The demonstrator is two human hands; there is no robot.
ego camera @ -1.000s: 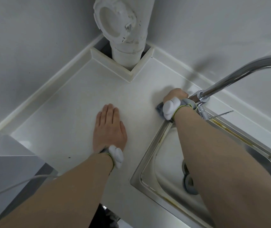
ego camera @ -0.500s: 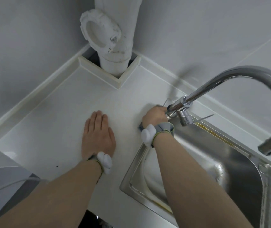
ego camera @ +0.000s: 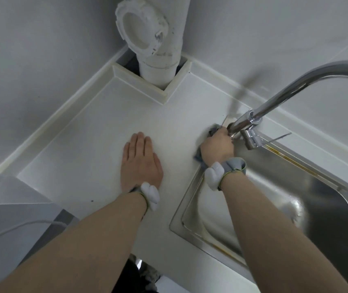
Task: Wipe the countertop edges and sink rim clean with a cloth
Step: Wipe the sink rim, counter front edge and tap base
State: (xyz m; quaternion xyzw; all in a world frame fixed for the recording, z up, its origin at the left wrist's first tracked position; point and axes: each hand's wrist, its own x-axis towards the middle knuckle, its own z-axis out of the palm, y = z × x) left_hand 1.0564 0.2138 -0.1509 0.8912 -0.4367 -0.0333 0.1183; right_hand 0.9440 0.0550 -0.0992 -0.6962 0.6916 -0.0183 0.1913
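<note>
Since the earlier frames the right hand (ego camera: pixel 217 148) has stayed bunched over the cloth (ego camera: pixel 199 158) at the sink's far left corner, edging closer under the base of the faucet (ego camera: pixel 274 102), while the left hand (ego camera: pixel 140 163) has kept its place flat on the countertop (ego camera: pixel 80 149). Right now the right hand's fingers are curled down around the blue-grey cloth, which shows only as small scraps (one by the fingertips, one by the heel of the hand) pressed where the countertop meets the sink rim (ego camera: pixel 186 199). The knuckles sit just beside the chrome faucet stem; whether they touch it I cannot tell. The left hand lies palm down with fingers straight and together, holding nothing, well apart from the right. Both wrists wear a band with a white pod. The steel sink (ego camera: pixel 295 208) fills the lower right, its basin partly hidden by the right forearm. A white drain pipe (ego camera: pixel 158 60) rises from a boxed cut-out in the back corner. A white cable (ego camera: pixel 20 229) trails at lower left.
</note>
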